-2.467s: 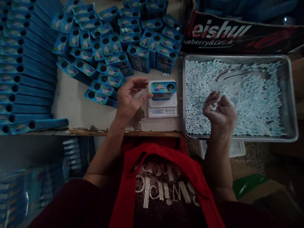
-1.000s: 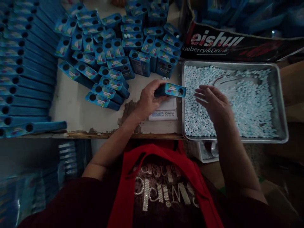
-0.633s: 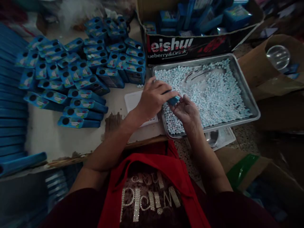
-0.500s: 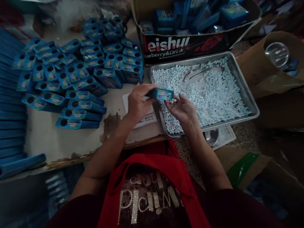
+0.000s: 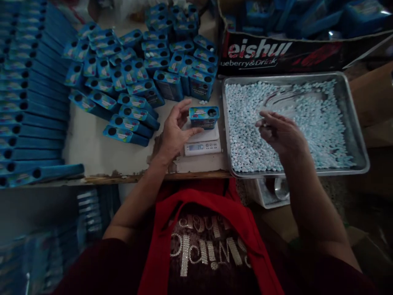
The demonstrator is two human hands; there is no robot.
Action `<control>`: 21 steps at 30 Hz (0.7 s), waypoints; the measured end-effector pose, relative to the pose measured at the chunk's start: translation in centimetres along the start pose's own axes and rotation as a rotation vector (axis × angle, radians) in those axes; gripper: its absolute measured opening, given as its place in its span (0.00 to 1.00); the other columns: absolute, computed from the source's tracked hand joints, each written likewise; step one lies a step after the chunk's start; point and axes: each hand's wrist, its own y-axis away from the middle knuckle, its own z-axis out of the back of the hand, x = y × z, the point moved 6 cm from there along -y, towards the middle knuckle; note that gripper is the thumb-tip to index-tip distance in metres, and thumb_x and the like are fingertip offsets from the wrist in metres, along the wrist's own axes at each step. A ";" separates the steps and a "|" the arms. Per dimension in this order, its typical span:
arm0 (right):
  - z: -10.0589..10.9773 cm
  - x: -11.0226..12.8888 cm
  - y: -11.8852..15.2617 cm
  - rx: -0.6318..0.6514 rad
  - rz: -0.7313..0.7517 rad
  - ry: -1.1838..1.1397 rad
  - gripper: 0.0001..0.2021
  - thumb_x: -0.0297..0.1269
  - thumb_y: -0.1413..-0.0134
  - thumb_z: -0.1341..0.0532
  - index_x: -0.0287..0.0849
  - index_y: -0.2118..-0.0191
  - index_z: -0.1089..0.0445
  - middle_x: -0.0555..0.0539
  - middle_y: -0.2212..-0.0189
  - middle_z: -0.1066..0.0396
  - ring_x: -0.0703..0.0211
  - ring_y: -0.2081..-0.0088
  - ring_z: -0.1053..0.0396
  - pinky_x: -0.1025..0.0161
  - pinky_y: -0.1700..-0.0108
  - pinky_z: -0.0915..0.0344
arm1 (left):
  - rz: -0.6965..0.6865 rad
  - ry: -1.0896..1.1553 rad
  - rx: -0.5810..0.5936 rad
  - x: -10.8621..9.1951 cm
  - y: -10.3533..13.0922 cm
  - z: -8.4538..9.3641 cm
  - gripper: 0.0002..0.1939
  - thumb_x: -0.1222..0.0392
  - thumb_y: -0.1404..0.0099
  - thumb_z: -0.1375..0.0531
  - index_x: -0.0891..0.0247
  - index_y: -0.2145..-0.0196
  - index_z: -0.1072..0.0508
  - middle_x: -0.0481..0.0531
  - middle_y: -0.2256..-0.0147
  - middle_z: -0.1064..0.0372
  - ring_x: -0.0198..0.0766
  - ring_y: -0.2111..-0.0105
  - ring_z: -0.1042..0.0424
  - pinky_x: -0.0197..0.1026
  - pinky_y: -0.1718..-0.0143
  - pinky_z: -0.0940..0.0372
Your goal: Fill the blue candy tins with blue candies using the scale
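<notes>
A blue box [image 5: 204, 118] with a round hole in its top stands upright on a small white scale [image 5: 202, 147]. Just left of the box is my left hand [image 5: 176, 131], fingers apart and nothing in its grasp. Over the metal tray [image 5: 357, 164] of small pale blue and white pieces [image 5: 251, 143], my right hand [image 5: 281, 133] has its fingers drawn together; a few small pieces seem to be between them. Several loose pieces [image 5: 203, 102] lie just behind the box.
Many blue boxes [image 5: 132, 100] with round holes stand on the table [image 5: 89, 157] at the left, beside long stacked rows [image 5: 33, 106]. A black carton [image 5: 260, 55] holding more boxes is behind the tray. A white container [image 5: 267, 194] sits below the tray's front edge.
The blue box has gone from my left hand onto the scale, and that hand has opened. My right hand has moved right over the tray and closed its fingers. The view has shifted left.
</notes>
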 end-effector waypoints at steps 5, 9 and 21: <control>-2.4 1.0 -0.5 0.149 -0.065 0.106 0.18 0.44 0.45 0.13 0.47 0.62 0.21 0.50 0.69 0.24 0.65 0.72 0.36 0.69 0.72 0.39 | -0.077 -0.126 -0.076 -3.9 0.1 3.4 0.41 0.24 0.28 0.21 0.41 0.29 0.25 0.53 0.38 0.17 0.60 0.36 0.16 0.72 0.35 0.17; -4.8 2.1 -0.9 0.187 -0.131 0.116 0.10 0.34 0.42 0.19 0.45 0.60 0.20 0.48 0.68 0.23 0.63 0.70 0.33 0.68 0.70 0.35 | -0.089 -0.198 -0.026 -5.5 0.5 3.4 0.35 0.22 0.24 0.25 0.46 0.35 0.21 0.52 0.44 0.14 0.56 0.43 0.14 0.71 0.36 0.15; -4.4 4.1 -0.4 0.189 -0.027 0.206 0.09 0.33 0.41 0.23 0.45 0.56 0.19 0.46 0.69 0.23 0.61 0.71 0.33 0.64 0.70 0.39 | -0.235 -0.388 -0.212 -9.3 0.4 4.5 0.25 0.27 0.13 0.36 0.48 0.37 0.21 0.52 0.43 0.16 0.54 0.40 0.16 0.67 0.33 0.18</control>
